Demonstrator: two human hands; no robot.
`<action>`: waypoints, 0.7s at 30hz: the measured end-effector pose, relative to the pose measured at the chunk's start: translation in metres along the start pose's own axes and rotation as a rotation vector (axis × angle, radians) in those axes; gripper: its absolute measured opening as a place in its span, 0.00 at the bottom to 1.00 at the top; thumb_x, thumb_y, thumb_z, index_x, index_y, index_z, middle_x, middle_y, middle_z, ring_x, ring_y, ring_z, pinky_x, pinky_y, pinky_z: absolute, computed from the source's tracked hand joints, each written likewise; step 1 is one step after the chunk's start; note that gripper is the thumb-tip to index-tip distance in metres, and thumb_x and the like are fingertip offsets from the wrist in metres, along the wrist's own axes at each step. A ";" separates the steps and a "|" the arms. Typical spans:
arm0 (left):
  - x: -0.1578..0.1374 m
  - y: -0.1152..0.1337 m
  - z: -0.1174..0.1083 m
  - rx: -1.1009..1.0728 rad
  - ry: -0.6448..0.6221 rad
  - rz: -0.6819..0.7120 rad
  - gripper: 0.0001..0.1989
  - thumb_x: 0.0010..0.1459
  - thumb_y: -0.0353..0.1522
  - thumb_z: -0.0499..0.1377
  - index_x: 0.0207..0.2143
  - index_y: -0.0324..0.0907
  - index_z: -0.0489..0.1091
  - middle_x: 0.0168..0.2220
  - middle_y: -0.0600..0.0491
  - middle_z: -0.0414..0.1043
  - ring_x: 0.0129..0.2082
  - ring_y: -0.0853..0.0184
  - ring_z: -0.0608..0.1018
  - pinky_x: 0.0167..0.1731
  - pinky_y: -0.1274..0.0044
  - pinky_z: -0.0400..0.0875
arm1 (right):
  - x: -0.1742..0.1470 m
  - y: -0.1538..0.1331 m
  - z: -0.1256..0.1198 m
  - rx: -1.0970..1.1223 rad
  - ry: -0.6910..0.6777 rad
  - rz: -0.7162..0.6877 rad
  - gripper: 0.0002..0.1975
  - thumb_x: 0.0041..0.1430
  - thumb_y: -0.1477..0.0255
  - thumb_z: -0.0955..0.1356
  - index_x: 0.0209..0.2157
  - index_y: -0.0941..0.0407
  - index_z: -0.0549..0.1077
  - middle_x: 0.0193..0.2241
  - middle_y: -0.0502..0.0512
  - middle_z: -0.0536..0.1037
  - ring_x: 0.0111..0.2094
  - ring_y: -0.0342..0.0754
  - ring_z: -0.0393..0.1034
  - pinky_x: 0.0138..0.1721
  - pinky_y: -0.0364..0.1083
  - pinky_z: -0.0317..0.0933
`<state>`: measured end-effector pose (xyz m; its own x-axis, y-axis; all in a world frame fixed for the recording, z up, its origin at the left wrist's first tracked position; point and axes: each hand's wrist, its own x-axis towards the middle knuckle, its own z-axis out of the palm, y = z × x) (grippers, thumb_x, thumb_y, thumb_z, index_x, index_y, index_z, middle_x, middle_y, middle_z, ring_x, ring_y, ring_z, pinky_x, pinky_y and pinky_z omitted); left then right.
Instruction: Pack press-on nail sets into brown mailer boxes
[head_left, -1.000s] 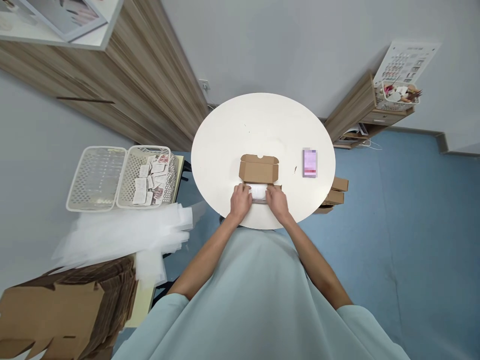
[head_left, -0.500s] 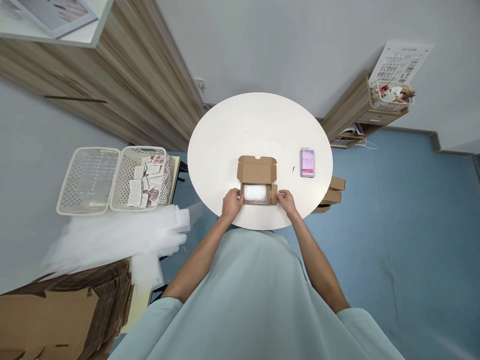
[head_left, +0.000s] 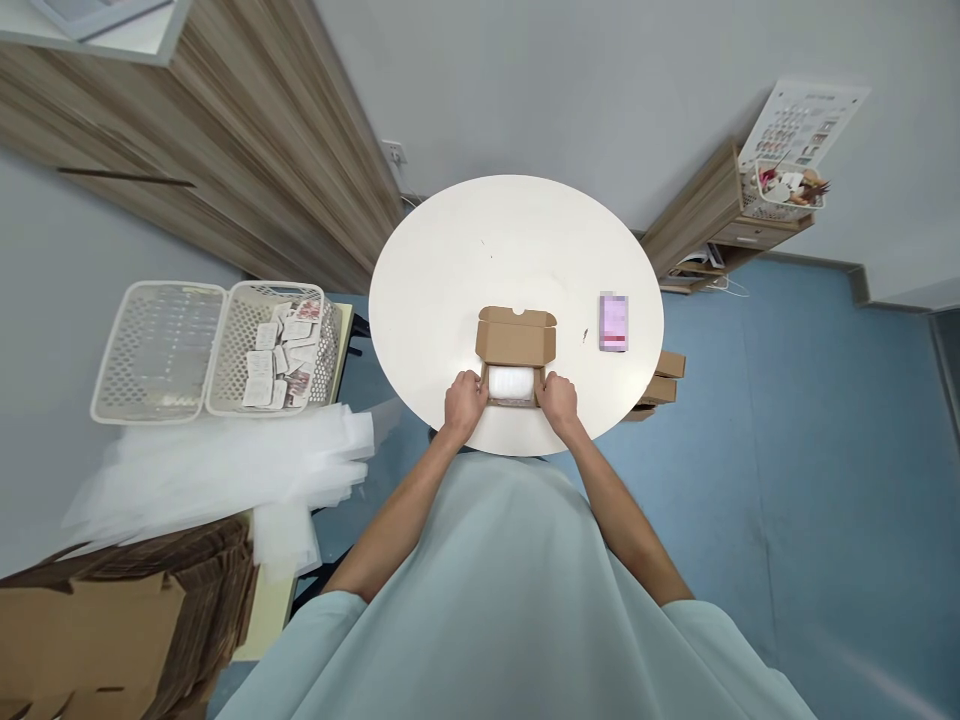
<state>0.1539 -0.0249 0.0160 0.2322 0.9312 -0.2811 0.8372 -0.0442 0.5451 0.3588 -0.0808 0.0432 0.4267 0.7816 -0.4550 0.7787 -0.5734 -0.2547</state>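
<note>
A small brown cardboard box sits near the front edge of the white oval table, its lid standing open toward the far side. Inside lies a white wrapped bundle. My left hand grips the box's left wall with the fingers curled. My right hand is closed on the right wall, and the side flap there is hidden by it or folded in. A pink-purple box-like thing, blurred on top, rests on the table to the right.
The white oval table stands by the wall. At left are a white basket of small packets, white foam sheets and flattened cardboard boxes. Brown boxes are beyond the table's right edge. A wooden cabinet rises at upper left.
My right hand has moved left onto the box's right wall, and the right side flap that stuck outward no longer shows. My left hand stays at the left wall, its fingers more curled.
</note>
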 end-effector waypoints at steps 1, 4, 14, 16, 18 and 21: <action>0.000 0.001 0.000 0.001 -0.009 -0.013 0.06 0.64 0.29 0.56 0.42 0.45 0.70 0.42 0.46 0.76 0.42 0.55 0.79 0.42 0.67 0.71 | 0.000 -0.003 0.000 -0.020 0.003 -0.004 0.08 0.71 0.78 0.63 0.41 0.60 0.75 0.38 0.69 0.82 0.40 0.58 0.78 0.38 0.48 0.61; 0.001 0.003 0.001 0.009 -0.036 -0.031 0.07 0.63 0.28 0.55 0.43 0.44 0.70 0.41 0.46 0.76 0.40 0.54 0.79 0.41 0.67 0.70 | -0.001 -0.009 0.000 -0.056 0.008 -0.018 0.09 0.71 0.79 0.62 0.43 0.61 0.74 0.40 0.70 0.82 0.41 0.58 0.78 0.38 0.48 0.62; 0.006 0.006 -0.003 0.017 -0.038 -0.027 0.07 0.62 0.27 0.56 0.42 0.46 0.68 0.41 0.46 0.75 0.40 0.54 0.78 0.40 0.67 0.70 | 0.002 -0.006 0.003 -0.058 -0.011 0.006 0.07 0.71 0.79 0.62 0.44 0.60 0.72 0.40 0.69 0.82 0.41 0.58 0.79 0.38 0.47 0.63; 0.006 0.008 -0.003 0.027 -0.048 -0.028 0.07 0.62 0.26 0.55 0.41 0.46 0.67 0.41 0.45 0.75 0.39 0.54 0.79 0.39 0.67 0.69 | 0.004 -0.009 0.008 -0.074 0.002 0.009 0.09 0.71 0.80 0.61 0.46 0.61 0.72 0.42 0.70 0.82 0.42 0.57 0.79 0.39 0.47 0.63; 0.006 0.009 -0.003 0.037 -0.054 -0.035 0.07 0.62 0.27 0.55 0.41 0.46 0.67 0.40 0.45 0.75 0.39 0.54 0.79 0.38 0.67 0.69 | 0.004 -0.011 0.012 -0.077 0.017 0.002 0.10 0.72 0.81 0.60 0.47 0.61 0.72 0.43 0.70 0.82 0.43 0.57 0.79 0.40 0.47 0.64; 0.006 0.007 -0.005 0.024 -0.053 -0.052 0.04 0.63 0.30 0.57 0.42 0.46 0.68 0.39 0.46 0.76 0.39 0.53 0.79 0.39 0.66 0.70 | 0.004 -0.006 0.012 -0.024 0.017 -0.024 0.07 0.72 0.76 0.63 0.46 0.60 0.72 0.41 0.70 0.82 0.42 0.57 0.79 0.40 0.47 0.64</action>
<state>0.1586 -0.0175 0.0215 0.2132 0.9119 -0.3508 0.8604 -0.0051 0.5096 0.3507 -0.0774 0.0330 0.4149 0.7993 -0.4347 0.7996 -0.5483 -0.2451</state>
